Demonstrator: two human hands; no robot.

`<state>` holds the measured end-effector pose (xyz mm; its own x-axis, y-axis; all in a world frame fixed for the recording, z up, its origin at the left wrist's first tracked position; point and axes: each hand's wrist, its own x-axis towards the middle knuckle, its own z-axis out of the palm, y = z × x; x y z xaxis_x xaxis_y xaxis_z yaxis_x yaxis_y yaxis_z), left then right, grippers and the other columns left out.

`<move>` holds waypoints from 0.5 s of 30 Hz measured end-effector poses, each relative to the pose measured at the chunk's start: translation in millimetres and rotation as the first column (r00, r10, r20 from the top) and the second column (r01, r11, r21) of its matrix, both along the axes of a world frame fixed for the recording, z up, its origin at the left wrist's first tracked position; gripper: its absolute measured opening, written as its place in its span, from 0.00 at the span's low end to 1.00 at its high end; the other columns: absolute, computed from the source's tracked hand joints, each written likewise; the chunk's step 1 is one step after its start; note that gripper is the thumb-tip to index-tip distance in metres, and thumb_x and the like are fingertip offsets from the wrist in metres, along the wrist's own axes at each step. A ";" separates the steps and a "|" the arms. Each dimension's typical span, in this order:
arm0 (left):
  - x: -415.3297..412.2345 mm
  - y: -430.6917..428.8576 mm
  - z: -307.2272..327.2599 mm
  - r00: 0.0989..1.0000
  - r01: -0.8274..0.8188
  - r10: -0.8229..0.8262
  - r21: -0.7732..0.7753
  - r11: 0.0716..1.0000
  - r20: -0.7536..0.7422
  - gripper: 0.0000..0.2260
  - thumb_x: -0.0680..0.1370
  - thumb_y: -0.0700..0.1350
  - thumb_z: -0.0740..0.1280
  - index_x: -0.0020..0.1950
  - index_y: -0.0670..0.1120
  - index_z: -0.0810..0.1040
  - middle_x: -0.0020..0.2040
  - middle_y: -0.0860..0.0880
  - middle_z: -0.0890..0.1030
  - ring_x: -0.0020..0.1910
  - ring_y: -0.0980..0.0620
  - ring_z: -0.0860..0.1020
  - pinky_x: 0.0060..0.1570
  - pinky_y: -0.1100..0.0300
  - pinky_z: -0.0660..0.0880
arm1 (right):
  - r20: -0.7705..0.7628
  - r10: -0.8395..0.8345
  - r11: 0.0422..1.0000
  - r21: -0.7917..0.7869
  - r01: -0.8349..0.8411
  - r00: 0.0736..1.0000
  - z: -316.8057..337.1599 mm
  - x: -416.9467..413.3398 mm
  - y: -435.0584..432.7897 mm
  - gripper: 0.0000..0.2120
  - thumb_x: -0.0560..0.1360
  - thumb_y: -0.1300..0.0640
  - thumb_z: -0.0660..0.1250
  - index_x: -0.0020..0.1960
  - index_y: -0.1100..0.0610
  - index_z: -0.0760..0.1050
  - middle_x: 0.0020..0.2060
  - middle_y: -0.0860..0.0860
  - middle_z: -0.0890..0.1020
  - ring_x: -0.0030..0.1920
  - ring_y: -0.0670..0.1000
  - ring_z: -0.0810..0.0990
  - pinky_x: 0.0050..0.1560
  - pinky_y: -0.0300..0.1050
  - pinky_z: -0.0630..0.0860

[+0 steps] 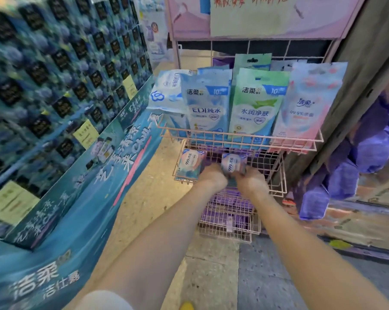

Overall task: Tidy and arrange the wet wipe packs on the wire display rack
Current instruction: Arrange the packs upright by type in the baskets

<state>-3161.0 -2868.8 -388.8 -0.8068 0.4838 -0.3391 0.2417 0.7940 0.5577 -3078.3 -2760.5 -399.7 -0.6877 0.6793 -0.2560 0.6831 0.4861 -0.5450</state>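
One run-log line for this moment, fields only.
stage: tidying middle basket | left hand: reaching in, grip unclear | right hand: on small pack | top basket: packs upright

A tall blue display stand [61,70], stacked with dark-labelled boxes and yellow price tags [85,133], fills the nine-to-eleven o'clock side. Its teal printed base [81,198] slants down toward seven o'clock. At twelve o'clock hangs a pink sign board [256,16]. A grey wooden post [363,70] rises at two o'clock. Speckled beige floor [144,198] spreads below, turning grey tile [256,276] at six o'clock, under warm light.
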 end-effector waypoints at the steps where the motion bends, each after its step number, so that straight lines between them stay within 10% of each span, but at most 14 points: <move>1: 0.9 -0.4 -3.0 1.000 -0.019 0.019 0.026 0.999 0.018 0.07 0.78 0.43 0.70 0.56 0.45 0.81 0.54 0.43 0.85 0.54 0.40 0.83 0.54 0.52 0.81 | -0.027 -0.001 0.999 -0.033 0.000 1.000 0.0 -0.1 3.8 0.22 0.80 0.42 0.62 0.68 0.55 0.74 0.53 0.57 0.84 0.42 0.55 0.83 0.41 0.47 0.80; 6: 6.2 -11.4 0.3 0.990 -0.103 0.122 0.223 0.969 -0.071 0.04 0.79 0.48 0.70 0.52 0.49 0.81 0.49 0.47 0.82 0.48 0.43 0.80 0.49 0.52 0.78 | -0.226 0.053 0.998 -0.017 -0.058 0.973 15.6 0.5 -0.3 0.17 0.79 0.48 0.67 0.65 0.52 0.78 0.56 0.55 0.85 0.49 0.55 0.84 0.41 0.44 0.76; 11: -1.1 -47.5 12.2 0.847 -0.072 0.092 0.058 0.996 -0.523 0.17 0.81 0.53 0.66 0.65 0.45 0.80 0.58 0.41 0.79 0.59 0.38 0.76 0.55 0.48 0.73 | -0.315 0.047 0.997 -0.042 -0.063 0.948 23.1 -27.7 -27.1 0.19 0.77 0.45 0.69 0.64 0.53 0.79 0.57 0.51 0.85 0.52 0.53 0.85 0.44 0.40 0.72; 15: -9.7 -63.1 8.6 0.894 -0.059 0.031 -0.048 0.997 -0.447 0.21 0.80 0.54 0.68 0.71 0.50 0.76 0.61 0.43 0.81 0.63 0.39 0.78 0.61 0.46 0.73 | -0.175 0.009 0.998 -0.066 -0.021 0.984 11.8 -39.6 -39.4 0.18 0.79 0.42 0.66 0.60 0.54 0.79 0.50 0.53 0.86 0.37 0.49 0.81 0.34 0.41 0.72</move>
